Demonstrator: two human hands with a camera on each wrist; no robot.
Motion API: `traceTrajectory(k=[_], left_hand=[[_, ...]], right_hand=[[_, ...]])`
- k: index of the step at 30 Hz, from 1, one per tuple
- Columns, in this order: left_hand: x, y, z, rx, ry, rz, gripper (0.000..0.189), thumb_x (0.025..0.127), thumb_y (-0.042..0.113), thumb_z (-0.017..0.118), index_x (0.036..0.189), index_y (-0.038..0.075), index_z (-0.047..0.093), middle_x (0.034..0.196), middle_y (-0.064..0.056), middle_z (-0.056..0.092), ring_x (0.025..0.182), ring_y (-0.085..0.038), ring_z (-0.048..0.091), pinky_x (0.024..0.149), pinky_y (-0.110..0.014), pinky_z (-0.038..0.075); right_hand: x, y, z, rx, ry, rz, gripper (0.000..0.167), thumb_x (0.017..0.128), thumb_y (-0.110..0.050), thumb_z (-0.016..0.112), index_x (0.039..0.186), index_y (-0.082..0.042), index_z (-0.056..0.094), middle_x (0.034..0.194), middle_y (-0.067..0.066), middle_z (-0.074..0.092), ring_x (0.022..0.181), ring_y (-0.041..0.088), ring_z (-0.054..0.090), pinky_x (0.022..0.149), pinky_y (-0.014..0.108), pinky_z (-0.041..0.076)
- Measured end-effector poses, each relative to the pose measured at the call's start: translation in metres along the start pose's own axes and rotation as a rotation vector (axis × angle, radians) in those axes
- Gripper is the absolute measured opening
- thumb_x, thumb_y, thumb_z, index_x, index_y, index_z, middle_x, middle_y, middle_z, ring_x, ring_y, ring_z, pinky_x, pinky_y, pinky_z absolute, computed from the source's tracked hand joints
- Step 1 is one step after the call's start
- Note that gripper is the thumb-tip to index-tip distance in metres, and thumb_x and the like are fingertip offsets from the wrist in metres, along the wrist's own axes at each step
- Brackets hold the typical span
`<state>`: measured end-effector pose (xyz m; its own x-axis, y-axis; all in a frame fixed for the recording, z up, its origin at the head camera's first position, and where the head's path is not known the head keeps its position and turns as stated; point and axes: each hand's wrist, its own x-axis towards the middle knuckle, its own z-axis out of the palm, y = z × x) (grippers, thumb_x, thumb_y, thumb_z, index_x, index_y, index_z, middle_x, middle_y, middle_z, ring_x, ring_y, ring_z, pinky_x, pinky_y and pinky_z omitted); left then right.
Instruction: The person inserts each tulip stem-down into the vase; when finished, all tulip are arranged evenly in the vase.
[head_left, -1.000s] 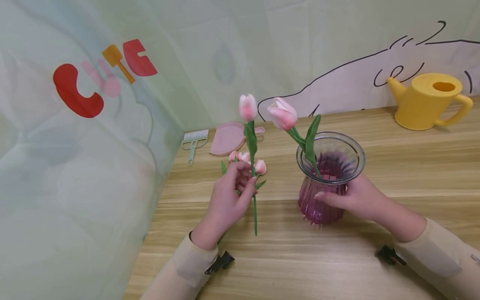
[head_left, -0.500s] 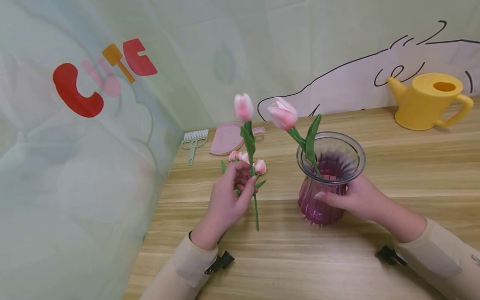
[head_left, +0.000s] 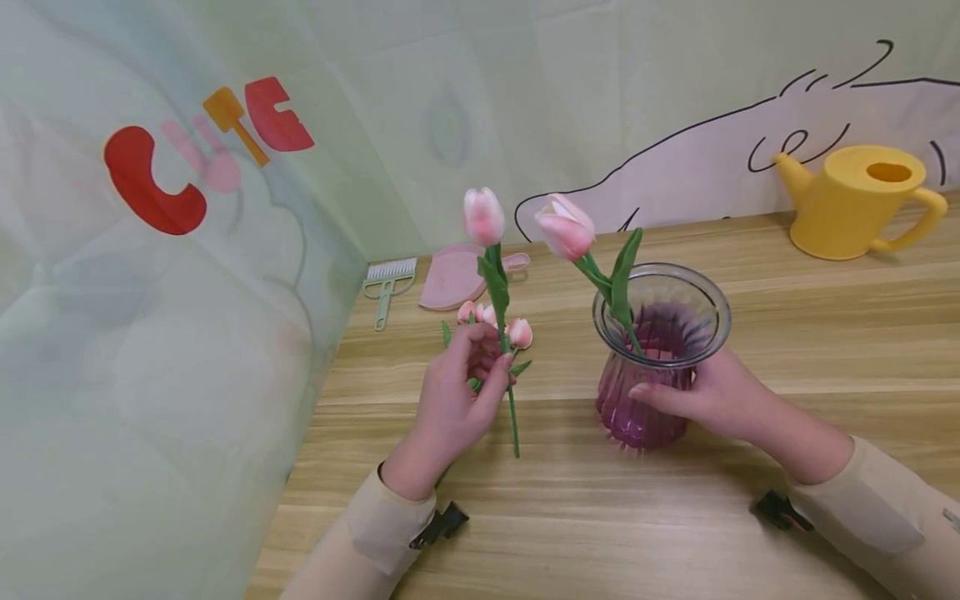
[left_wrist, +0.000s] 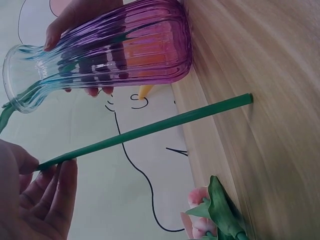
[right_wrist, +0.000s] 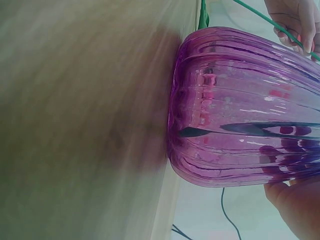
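My left hand [head_left: 463,392] pinches the green stem of a pink and white artificial tulip [head_left: 484,218] between thumb and fingers. The flower is up, and the bare lower stem [left_wrist: 165,124] points down over the table. My right hand [head_left: 716,396] grips the side of a ribbed glass vase [head_left: 637,412], clear at the rim and purple below, which stands on the table. Another tulip [head_left: 566,229] leans leftward out of the vase, its stem inside the glass. Behind my left hand lie several more tulips [head_left: 520,333], partly hidden by it.
At the back left of the wooden table [head_left: 600,517] are a pink dustpan [head_left: 452,279] and a small green brush [head_left: 386,287]. A yellow watering can [head_left: 855,204] stands at the back right. A printed cloth [head_left: 420,100] hangs along the back and left.
The tulip in my left hand has tilted: its bloom has shifted left and its stem's lower end slightly right and up. My right hand and the vase have stayed in place.
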<state>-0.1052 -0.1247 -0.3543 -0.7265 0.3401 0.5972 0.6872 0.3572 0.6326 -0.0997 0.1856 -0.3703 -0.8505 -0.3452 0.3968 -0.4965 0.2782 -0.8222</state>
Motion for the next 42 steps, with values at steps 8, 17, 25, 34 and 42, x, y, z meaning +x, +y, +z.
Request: traceTrajectory(k=[8,17,25,34,42], left_hand=[[0.0007,-0.0005,0.0000,0.001,0.001,0.016,0.024,0.096,-0.005,0.065,0.116,-0.005,0.053,0.089,-0.019,0.069,0.070,-0.019,0.071,0.059,-0.021,0.060],[-0.0002,-0.0006,-0.0001,0.014,0.004,0.032,0.024,0.095,-0.006,0.065,0.116,-0.005,0.053,0.090,-0.014,0.069,0.071,-0.018,0.070,0.060,-0.021,0.060],[-0.0003,0.0008,0.0000,0.019,-0.002,0.046,0.025,0.095,-0.006,0.065,0.116,-0.005,0.053,0.091,-0.014,0.068,0.071,-0.018,0.070,0.061,-0.020,0.060],[-0.0006,0.0016,-0.0009,0.025,0.001,0.049,0.025,0.095,-0.005,0.065,0.117,-0.005,0.052,0.092,-0.013,0.067,0.071,-0.017,0.070,0.061,-0.020,0.060],[-0.0004,0.0017,-0.0009,0.034,0.015,0.073,0.025,0.094,-0.005,0.065,0.116,-0.004,0.053,0.095,-0.013,0.067,0.071,-0.017,0.070,0.061,-0.019,0.060]], right_hand=[[0.0005,-0.0001,0.0002,0.003,-0.002,-0.004,0.078,0.075,0.001,0.087,0.141,-0.003,0.045,0.123,0.012,0.066,0.113,0.003,0.061,0.098,0.012,0.049],[0.0000,-0.0006,0.0000,0.005,-0.004,0.012,0.079,0.076,0.001,0.086,0.142,-0.002,0.043,0.125,0.013,0.065,0.115,0.003,0.060,0.099,0.013,0.049],[0.0003,-0.0006,0.0001,0.003,-0.006,0.002,0.078,0.076,0.001,0.086,0.142,-0.002,0.044,0.124,0.012,0.065,0.115,0.004,0.060,0.099,0.013,0.049],[0.0005,-0.0002,0.0001,0.008,-0.004,-0.006,0.078,0.075,0.002,0.086,0.141,-0.001,0.044,0.124,0.012,0.065,0.114,0.004,0.061,0.098,0.013,0.049],[0.0002,-0.0008,0.0006,0.014,0.000,-0.008,0.078,0.075,0.003,0.085,0.141,-0.001,0.044,0.123,0.012,0.065,0.114,0.003,0.061,0.098,0.013,0.049]])
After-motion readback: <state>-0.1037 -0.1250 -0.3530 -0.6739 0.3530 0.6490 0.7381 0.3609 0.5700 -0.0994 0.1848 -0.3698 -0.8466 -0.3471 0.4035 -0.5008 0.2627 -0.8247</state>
